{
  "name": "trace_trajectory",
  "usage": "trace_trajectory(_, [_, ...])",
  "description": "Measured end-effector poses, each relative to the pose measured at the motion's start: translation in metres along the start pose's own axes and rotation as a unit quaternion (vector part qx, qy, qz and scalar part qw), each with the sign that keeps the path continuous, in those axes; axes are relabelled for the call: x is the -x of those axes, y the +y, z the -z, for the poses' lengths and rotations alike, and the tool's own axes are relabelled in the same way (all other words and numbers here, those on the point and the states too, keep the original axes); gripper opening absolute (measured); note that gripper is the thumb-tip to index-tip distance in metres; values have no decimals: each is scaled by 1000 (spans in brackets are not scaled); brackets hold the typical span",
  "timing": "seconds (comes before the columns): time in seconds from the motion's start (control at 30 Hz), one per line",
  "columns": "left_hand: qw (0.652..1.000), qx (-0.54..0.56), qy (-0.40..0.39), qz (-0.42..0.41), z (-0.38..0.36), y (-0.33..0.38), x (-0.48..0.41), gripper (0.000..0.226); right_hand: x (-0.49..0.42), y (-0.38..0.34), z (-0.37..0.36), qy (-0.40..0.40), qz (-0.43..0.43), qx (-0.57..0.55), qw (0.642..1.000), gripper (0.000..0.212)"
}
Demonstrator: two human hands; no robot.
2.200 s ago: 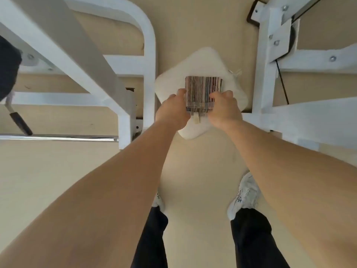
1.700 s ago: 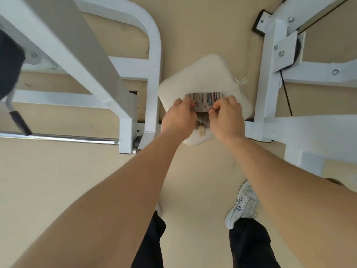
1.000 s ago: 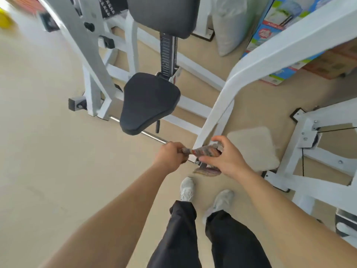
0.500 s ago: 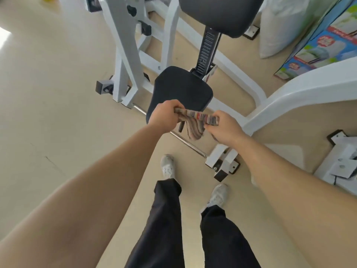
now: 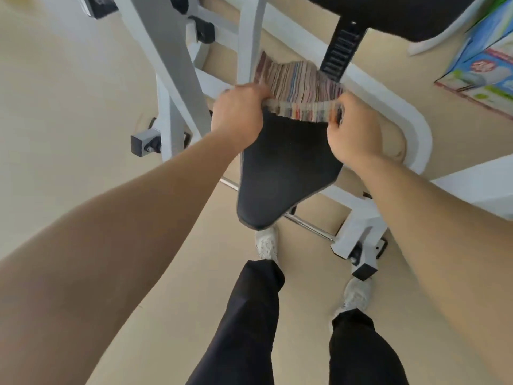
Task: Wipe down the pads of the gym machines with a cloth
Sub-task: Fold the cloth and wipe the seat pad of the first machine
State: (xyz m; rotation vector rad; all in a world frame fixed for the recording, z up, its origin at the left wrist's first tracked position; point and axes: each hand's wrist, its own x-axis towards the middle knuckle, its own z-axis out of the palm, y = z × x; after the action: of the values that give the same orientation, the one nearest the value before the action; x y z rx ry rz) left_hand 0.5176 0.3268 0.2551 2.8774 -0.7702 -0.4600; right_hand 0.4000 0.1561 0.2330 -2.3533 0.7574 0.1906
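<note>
Slanting up on the left side, the white machine frame (image 5: 172, 65) is standing on the beige floor (image 5: 69, 107). Just right of it the left hand (image 5: 238, 112) is curling its fingers round the left end of the striped cloth (image 5: 299, 84), knuckles facing the camera. The cloth is stretching between both hands, bunched along its near edge and fanning out towards the far side, above the far end of the black seat pad (image 5: 286, 168); whether it is touching the pad cannot be told. The seat pad is narrowing towards the near side, its tip lying over a white shoe (image 5: 267, 243). Beyond the cloth a black notched post (image 5: 342, 45) is rising to a black back pad (image 5: 402, 15) at the top edge. The right hand (image 5: 355, 132) is pinching the cloth's right end, fingers curled in, over the pad's right edge. At the right edge a colourful box (image 5: 483, 70) is lying on the floor.
</note>
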Motion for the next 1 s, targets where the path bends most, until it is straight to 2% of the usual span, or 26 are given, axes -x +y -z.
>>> trace_trajectory(0.03, [998, -30, -44, -20, -12, -9, 7, 39, 7, 7, -17, -30, -2, 22, 999, 4])
trace_trajectory(0.13, [974, -105, -191, -64, -45, -29, 39, 24, 43, 28, -64, -161, 8, 71, 984, 18])
trace_trajectory(0.17, [963, -109, -236, -65, -55, -34, 49, 34, 56, 33, -75, -188, 32, 91, 978, 26])
trace_trajectory(0.23, [953, -77, -287, -50, -72, -44, 62, 65, 71, 39, -91, -179, 69, 88, 978, 40])
trace_trajectory(0.27, [961, -47, -269, -41, -79, -46, 62, 67, 70, 39, -96, -152, 73, 73, 983, 44])
trace_trajectory(0.33, [983, -7, -180, -24, -97, -45, 54, 49, 54, 39, -111, -88, 68, 81, 990, 46])
trace_trajectory(0.37, [989, 2, -147, -15, -107, -40, 48, 43, 43, 38, -119, -85, 63, 108, 989, 50])
trace_trajectory(0.4, [990, 4, -140, -9, -119, -36, 43, 48, 32, 37, -128, -111, 62, 139, 982, 57])
trace_trajectory(0.47, [985, -8, -171, -8, -145, -27, 35, 63, 19, 40, -148, -173, 76, 182, 965, 68])
trace_trajectory(0.5, [984, -22, -178, -12, -156, -26, 31, 66, 15, 45, -157, -180, 85, 199, 960, 70])
trace_trajectory(0.67, [990, -65, -114, -42, -183, -30, -30, 64, -35, 58, -170, -127, 101, 222, 961, 68])
trace_trajectory(0.8, [991, -68, -108, -44, -190, -25, -86, 64, -86, 59, -171, -107, 81, 217, 967, 67])
trace_trajectory(0.87, [992, -64, -101, -46, -187, -27, -75, 64, -76, 58, -170, -113, 71, 211, 968, 67])
trace_trajectory(1.0, [990, -44, -130, -41, -174, -31, 20, 63, 16, 55, -166, -127, 92, 200, 967, 70])
